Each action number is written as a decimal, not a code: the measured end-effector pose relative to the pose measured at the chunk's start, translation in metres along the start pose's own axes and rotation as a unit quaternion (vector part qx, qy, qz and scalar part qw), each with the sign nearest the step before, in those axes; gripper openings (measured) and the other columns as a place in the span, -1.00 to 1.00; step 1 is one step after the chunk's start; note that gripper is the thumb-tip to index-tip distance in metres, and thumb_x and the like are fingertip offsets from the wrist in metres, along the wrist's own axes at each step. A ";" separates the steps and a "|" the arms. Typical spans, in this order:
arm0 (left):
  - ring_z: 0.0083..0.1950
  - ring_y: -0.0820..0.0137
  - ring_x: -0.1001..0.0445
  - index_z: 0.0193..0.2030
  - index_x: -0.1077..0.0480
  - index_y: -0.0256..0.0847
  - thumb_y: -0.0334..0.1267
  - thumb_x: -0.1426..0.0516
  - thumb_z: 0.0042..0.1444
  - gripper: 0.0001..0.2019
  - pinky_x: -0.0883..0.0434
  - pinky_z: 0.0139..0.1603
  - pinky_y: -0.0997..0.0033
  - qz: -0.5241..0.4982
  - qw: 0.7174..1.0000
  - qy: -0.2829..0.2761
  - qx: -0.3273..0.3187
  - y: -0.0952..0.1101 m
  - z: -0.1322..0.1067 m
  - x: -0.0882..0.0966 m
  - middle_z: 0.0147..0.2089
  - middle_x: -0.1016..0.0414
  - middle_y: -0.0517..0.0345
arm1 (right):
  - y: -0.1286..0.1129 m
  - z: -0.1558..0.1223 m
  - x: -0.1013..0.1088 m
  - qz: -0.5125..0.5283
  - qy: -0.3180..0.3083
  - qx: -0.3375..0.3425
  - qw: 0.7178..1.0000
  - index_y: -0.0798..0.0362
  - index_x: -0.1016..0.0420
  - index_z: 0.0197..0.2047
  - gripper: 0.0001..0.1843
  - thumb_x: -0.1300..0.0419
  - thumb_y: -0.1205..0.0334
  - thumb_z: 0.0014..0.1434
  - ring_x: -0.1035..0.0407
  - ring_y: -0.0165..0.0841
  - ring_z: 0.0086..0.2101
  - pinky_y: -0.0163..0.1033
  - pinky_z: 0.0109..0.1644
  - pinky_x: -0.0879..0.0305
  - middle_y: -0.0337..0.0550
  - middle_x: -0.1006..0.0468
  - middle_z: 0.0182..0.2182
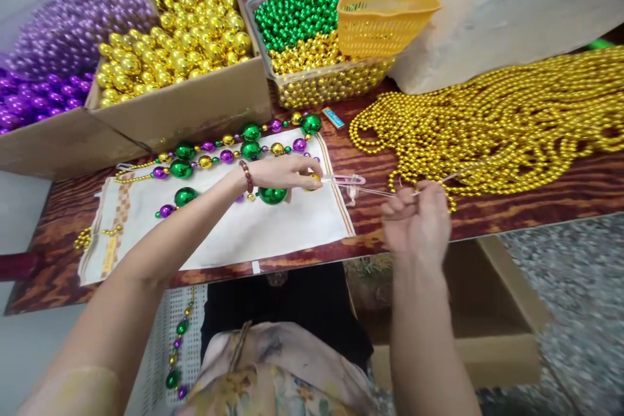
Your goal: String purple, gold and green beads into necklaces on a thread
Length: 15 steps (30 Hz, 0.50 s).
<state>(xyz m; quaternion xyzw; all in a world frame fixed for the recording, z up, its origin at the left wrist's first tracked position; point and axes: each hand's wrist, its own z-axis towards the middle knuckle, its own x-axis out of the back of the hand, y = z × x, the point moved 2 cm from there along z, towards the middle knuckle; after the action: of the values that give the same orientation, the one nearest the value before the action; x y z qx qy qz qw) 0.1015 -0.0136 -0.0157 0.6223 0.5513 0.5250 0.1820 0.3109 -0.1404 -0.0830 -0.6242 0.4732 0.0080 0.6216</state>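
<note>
My left hand [283, 173] lies over a white cloth [273, 234], its fingers pinched on a gold bead [314, 180] at the end of a strand of green, purple and gold beads [229, 155]. A large green bead [272, 195] sits just under that hand. My right hand [416, 216] is closed on a thin clear string [375, 192] that runs from the gold bead toward it. A pink-handled tool [347, 179] lies between the two hands.
A heap of gold bead strands [502, 123] covers the right of the wooden table [536, 201]. At the back stand boxes of purple beads [63, 39], gold beads [180, 26], a tub of green and gold beads [302, 19] and a yellow basket [383, 23]. A cardboard box [492, 325] sits below.
</note>
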 end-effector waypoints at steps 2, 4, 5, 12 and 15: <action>-0.27 0.39 -0.48 -0.03 -0.39 -0.26 -0.03 -0.09 0.27 -0.68 -0.38 -0.24 0.40 0.158 0.986 0.042 0.023 -0.004 -0.007 -0.001 -0.17 -0.50 0.06 | -0.017 0.000 0.013 -0.003 0.022 0.049 0.999 0.03 -0.25 -0.32 -0.83 -0.14 0.25 0.32 -0.04 -0.56 -0.67 -0.48 -0.61 0.00 -0.43 -0.20 -0.64; -0.18 0.30 -0.50 -0.03 -0.39 -0.24 -0.03 -0.08 0.28 -0.68 -0.33 -0.23 0.37 0.291 0.953 0.078 0.035 -0.012 -0.013 -0.011 -0.15 -0.52 0.03 | -0.032 0.000 0.031 -0.016 0.044 0.099 0.994 0.04 -0.26 -0.34 -0.81 -0.05 0.34 0.35 0.02 -0.54 -0.67 -0.46 -0.61 0.05 -0.41 -0.16 -0.65; -0.15 0.27 -0.50 -0.03 -0.39 -0.23 -0.03 -0.07 0.29 -0.69 -0.31 -0.25 0.38 0.340 0.935 0.090 0.039 -0.018 -0.015 -0.017 -0.11 -0.52 0.01 | -0.038 0.000 0.041 -0.025 0.052 0.118 0.991 0.04 -0.27 -0.34 -0.80 -0.01 0.37 0.36 0.02 -0.53 -0.67 -0.45 -0.60 0.05 -0.39 -0.16 -0.65; -0.27 0.33 -0.47 0.04 -0.37 -0.17 -0.01 0.02 0.34 -0.66 -0.16 -0.40 0.38 0.494 0.860 0.110 0.058 -0.053 -0.027 -0.050 -0.06 -0.47 -0.02 | -0.052 -0.002 0.085 -0.090 0.111 0.143 0.979 0.05 -0.37 -0.32 -0.88 -0.08 0.43 0.20 -0.12 -0.46 -0.64 -0.39 -0.58 -0.11 -0.32 -0.27 -0.63; -0.18 0.27 -0.46 0.05 -0.37 -0.16 -0.05 0.04 0.35 -0.68 -0.20 -0.33 0.35 0.509 0.851 0.129 0.032 -0.058 -0.027 -0.054 -0.09 -0.46 -0.02 | -0.054 -0.001 0.089 -0.087 0.160 0.135 0.974 0.06 -0.42 -0.32 -0.82 -0.07 0.50 0.08 -0.24 -0.43 -0.64 -0.33 -0.55 -0.20 -0.26 -0.35 -0.61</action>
<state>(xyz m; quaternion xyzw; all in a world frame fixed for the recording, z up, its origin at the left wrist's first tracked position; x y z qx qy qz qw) 0.0585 -0.0518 -0.0761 0.7481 0.1927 0.6014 -0.2036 0.3921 -0.2049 -0.0943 -0.5666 0.5071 -0.2098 0.6146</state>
